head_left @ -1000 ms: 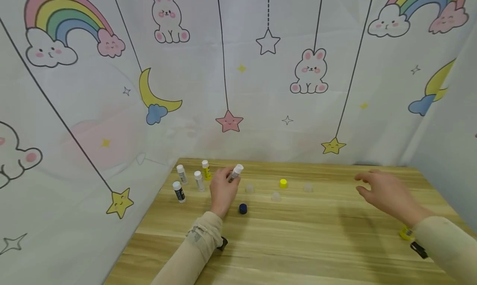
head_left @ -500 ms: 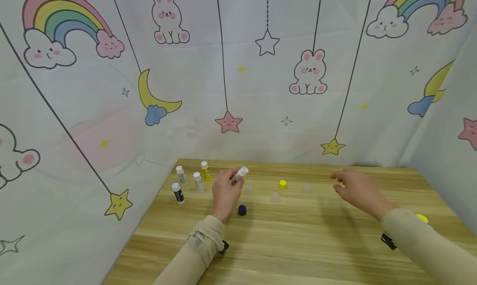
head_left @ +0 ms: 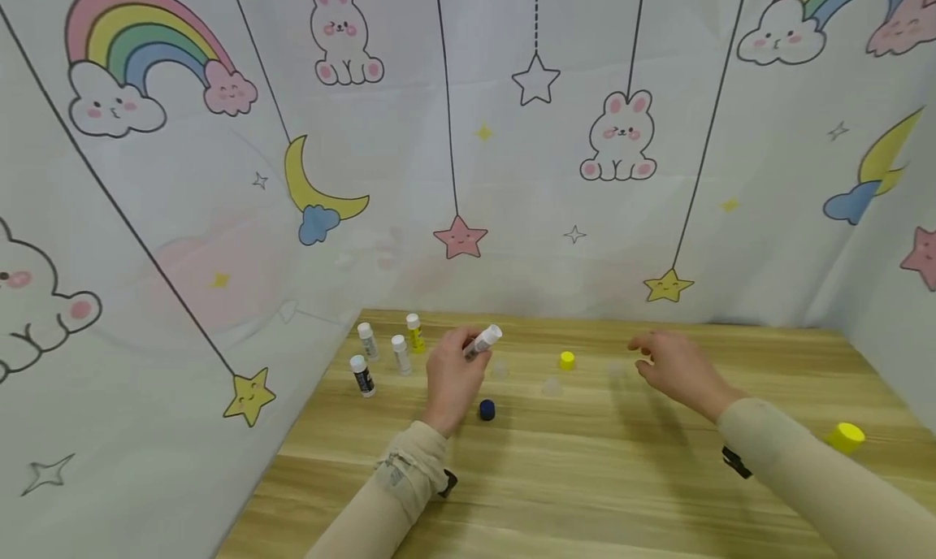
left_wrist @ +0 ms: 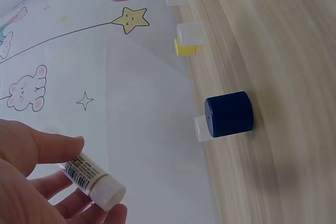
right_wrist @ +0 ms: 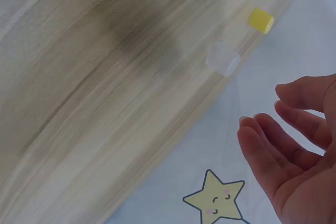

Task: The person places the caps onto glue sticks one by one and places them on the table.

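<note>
My left hand holds a glue stick between thumb and fingers, tilted, its white end pointing up to the right in the head view. Black print and a barcode mark its pale label. My right hand hovers over the table with fingers loosely curved and nothing in them. Closest to it stands a translucent cap, with a small yellow cap beyond. A dark blue cap stands just in front of the left hand.
Several glue sticks stand upright at the table's back left, among them a black-labelled one and a yellow one. More translucent caps, one of them mid-table, lie between the hands. A larger yellow-topped object stands beside the right sleeve.
The right hand has moved left toward the caps, uncovering the yellow-topped object by its sleeve. The left hand has shifted slightly right with the glue stick, which now leans further over.
</note>
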`<state>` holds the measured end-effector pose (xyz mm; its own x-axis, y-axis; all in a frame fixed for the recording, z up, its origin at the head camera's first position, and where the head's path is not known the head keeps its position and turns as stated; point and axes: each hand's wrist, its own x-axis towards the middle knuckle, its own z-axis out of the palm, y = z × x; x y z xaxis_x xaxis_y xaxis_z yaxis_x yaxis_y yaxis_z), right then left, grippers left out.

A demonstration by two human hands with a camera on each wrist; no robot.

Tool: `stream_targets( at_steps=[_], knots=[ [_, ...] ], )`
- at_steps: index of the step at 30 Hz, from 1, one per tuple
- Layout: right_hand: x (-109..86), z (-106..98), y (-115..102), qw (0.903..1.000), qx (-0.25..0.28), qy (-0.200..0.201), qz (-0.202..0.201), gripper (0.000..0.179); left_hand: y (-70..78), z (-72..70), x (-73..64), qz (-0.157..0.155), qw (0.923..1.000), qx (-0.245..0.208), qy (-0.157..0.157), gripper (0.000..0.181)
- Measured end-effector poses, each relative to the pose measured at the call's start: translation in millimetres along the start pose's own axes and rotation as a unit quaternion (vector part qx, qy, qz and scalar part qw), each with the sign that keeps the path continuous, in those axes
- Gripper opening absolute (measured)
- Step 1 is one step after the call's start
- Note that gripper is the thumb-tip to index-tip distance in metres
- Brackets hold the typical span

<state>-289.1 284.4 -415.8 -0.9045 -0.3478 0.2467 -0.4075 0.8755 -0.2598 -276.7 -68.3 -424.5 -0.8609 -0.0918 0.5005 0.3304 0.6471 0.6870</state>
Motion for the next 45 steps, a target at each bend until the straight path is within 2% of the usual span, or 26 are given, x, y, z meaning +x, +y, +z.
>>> stream_targets(
  at_steps=[12, 20, 36, 45],
  knots=[
    [18.4, 18.3, -1.5, 0.9999, -0.006, -0.012, -0.006, 0.025, 5.7, -4.5, -2.1, 0.040, 0.9992, 0.008, 0.000, 0.024],
    [27.3, 36.1, -4.0, 0.9999, 0.007, -0.012, -0.005, 0.025, 9.1, -7.7, -5.3, 0.047, 0.9987, 0.014, -0.015, 0.026],
    [29.7, 53.3, 0.9, 0.9994, -0.001, -0.034, 0.010, 0.025, 12.9, -11.0, -15.9, 0.066, 0.9969, 0.021, -0.037, 0.029],
    [30.7, 56.1, 2.8, 0.9996, 0.012, -0.023, -0.009, 0.020, 13.3, -10.7, -18.4, 0.072, 0.9966, 0.012, -0.039, 0.028]
  ],
)
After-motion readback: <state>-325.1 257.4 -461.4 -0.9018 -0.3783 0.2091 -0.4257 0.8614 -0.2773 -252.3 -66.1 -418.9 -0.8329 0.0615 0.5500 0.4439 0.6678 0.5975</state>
